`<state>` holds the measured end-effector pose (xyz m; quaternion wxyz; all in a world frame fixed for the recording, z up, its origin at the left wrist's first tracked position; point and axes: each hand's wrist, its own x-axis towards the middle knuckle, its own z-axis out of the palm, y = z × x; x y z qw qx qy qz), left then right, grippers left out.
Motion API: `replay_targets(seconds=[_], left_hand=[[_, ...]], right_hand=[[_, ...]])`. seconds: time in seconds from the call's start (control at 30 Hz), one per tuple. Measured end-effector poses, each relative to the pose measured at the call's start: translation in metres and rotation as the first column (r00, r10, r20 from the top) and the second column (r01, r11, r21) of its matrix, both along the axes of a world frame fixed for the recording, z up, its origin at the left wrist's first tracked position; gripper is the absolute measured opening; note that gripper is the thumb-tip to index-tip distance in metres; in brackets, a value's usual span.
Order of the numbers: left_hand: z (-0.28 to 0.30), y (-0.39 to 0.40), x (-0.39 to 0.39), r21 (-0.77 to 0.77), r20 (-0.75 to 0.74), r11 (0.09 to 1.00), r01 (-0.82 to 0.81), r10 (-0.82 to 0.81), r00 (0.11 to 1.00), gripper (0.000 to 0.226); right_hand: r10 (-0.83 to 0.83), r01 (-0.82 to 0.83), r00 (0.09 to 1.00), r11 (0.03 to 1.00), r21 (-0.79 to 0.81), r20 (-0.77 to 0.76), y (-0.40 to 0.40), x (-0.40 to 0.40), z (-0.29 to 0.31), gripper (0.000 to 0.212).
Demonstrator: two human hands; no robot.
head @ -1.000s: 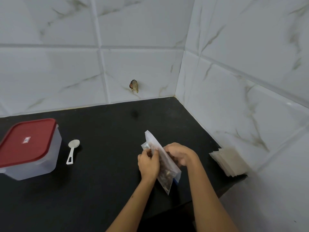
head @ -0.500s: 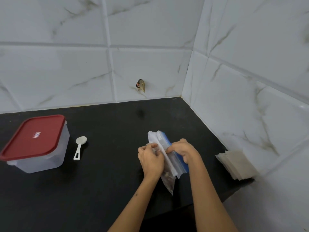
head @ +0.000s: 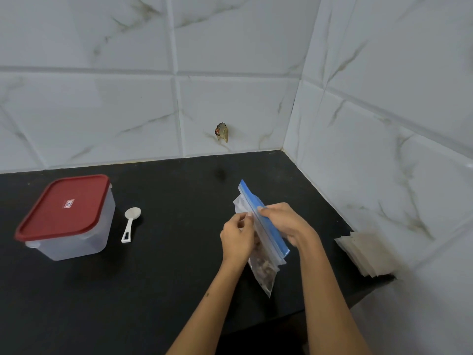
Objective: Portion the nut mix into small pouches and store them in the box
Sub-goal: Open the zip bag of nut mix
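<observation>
Gripping one bag [head: 263, 252]: two hands [head: 238, 238].

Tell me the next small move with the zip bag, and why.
Probably pull the two lips of the bag apart to open it. The left hand and right hand each pinch one side of the blue zip strip, the nuts are inside, and the spoon lies untouched.

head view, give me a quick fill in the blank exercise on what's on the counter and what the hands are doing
1. The lid on the plastic box is ____ in colour.
2. The white spoon lies on the counter just to the ____ of the box.
3. Both the left hand and the right hand hold the zip bag by its ____ strip.
4. The stack of pouches rests against the ____.

Missing words: red; right; blue; wall
</observation>
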<state>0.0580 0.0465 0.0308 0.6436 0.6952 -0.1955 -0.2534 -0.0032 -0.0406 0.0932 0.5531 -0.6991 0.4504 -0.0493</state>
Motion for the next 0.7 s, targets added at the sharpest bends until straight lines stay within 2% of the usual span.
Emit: replay_targets(seconds=[0.13,0.33,0.43,0.57,0.7], left_hand=[[0.005,0.001,0.006,-0.030,-0.107,1.000,-0.001,-0.002,0.994,0.021],[0.020,0.003,0.014,-0.087,-0.240,0.996,-0.003,-0.018,0.971,0.027],[0.029,0.005,0.017,-0.131,-0.264,0.991,0.007,-0.041,0.964,0.027],[0.039,0.006,0.020,-0.110,-0.263,0.994,0.017,-0.046,0.964,0.029],[0.042,0.002,0.026,-0.083,-0.288,0.995,-0.050,0.024,0.957,0.035]], right_hand=[[0.049,-0.056,0.994,0.996,0.076,0.093,0.006,-0.001,0.003,0.030],[0.039,-0.047,0.970,0.999,0.025,0.241,0.007,-0.007,0.001,0.019],[0.048,-0.036,0.965,0.998,-0.051,0.258,0.008,-0.008,0.003,0.017],[-0.008,0.031,0.960,0.996,-0.078,0.280,0.008,-0.005,0.011,0.018],[0.017,0.011,0.955,0.996,-0.092,0.295,0.007,-0.001,0.014,0.014]])
